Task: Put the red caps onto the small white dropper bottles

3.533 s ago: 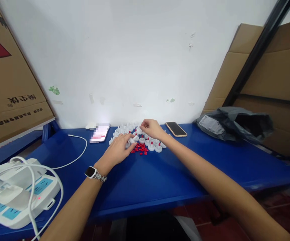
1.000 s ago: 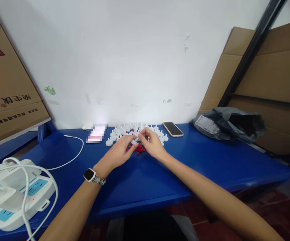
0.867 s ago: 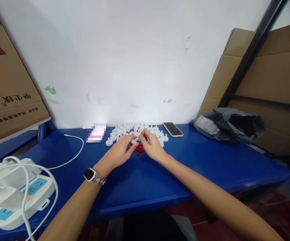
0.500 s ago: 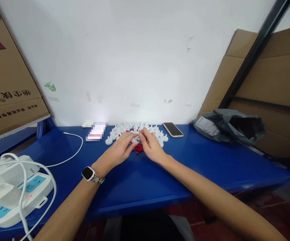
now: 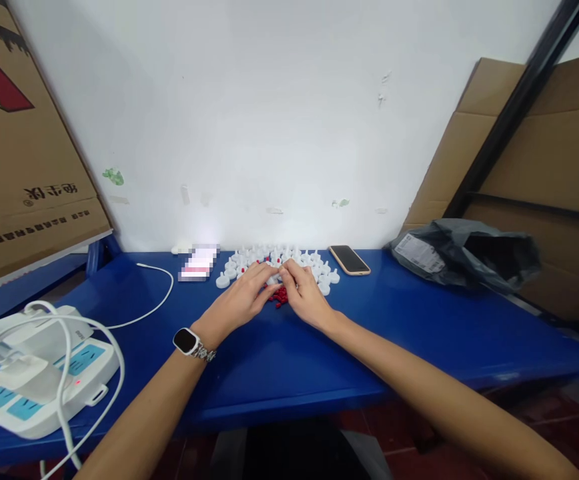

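My left hand (image 5: pixel 248 292), wearing a watch on the wrist, is closed around a white nozzle cap (image 5: pixel 272 281), partly hidden by the fingers. My right hand (image 5: pixel 305 295) meets it with thumb and fingers pinched together at the cap's top; whatever they grip is hidden. Several white nozzle caps (image 5: pixel 223 280) with thin upright spouts stand spread around and behind both hands. A few of them carry red tips (image 5: pixel 267 259). Loose small red tips (image 5: pixel 280 296) lie in a pile on the table just below the fingers.
On the blue table (image 5: pixel 289 360), a phone (image 5: pixel 349 260) lies right of the caps and a blurred flat item (image 5: pixel 199 262) left. A power strip (image 5: pixel 34 387) with white cables sits at the left edge. A grey plastic bag (image 5: pixel 462 253) is at right. Cardboard (image 5: pixel 34 153) stands left.
The whole view has shifted slightly, so things appear a little further right. My hands stay together over the caps, with only slight finger movement.
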Tool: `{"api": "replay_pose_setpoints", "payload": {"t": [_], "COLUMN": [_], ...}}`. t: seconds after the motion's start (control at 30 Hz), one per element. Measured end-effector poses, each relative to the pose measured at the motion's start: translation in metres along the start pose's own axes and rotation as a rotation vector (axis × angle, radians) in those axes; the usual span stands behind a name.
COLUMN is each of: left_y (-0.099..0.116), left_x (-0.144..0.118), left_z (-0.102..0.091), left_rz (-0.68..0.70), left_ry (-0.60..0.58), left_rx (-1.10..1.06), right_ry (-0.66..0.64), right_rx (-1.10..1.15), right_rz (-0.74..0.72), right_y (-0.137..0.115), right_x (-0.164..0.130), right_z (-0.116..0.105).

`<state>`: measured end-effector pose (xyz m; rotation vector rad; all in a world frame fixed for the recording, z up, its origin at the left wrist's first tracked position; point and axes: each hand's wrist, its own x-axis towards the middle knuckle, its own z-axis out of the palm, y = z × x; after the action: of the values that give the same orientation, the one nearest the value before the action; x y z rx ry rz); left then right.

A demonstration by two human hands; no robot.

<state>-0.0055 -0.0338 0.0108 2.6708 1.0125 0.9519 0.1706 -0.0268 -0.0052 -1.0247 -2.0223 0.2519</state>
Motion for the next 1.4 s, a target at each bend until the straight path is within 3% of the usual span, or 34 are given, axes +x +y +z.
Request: {"api": "replay_pose_setpoints", "payload": {"t": [0.2,0.4,0.6,0.87,1.07,1.23,1.4], "left_y": [-0.008,-0.029,-0.038,-0.041,-0.046,-0.044,-0.043], "left_x": [0.001,-0.004,-0.005,-0.005,-0.005,-0.005,-0.005], "left_z": [0.002,-0.008,-0.007,-0.001,0.002,0.001,0.001], "left_rz": [-0.078,-0.161,-0.22,-0.252,-0.237,-0.252,-0.254], "left_ry": [0.066,0.158,0.094,0.05,0.031,0.027,0.033], "left_rx": [-0.03,0.047,0.17,0.158,0.173,0.178,0.176], "right_ry": [-0.01,0.037,-0.147,-0.387,-0.402,-0.365,-0.434], "right_rx": [0.051,-0.049,-0.26,-0.408,-0.49,-0.479,-0.52], "right_rz": [0.017,0.05,0.042,0.004,-0.063,-0.103,-0.084], "right_y": [-0.001,0.023,0.04,0.043,0.042,0.039,0.038], "right_x": [0.004,0.025,0.051,0.072,0.082,0.079,0.079], "right_z": [-0.008,-0.015,-0.018,-0.012,-0.001,-0.004,0.001]}}
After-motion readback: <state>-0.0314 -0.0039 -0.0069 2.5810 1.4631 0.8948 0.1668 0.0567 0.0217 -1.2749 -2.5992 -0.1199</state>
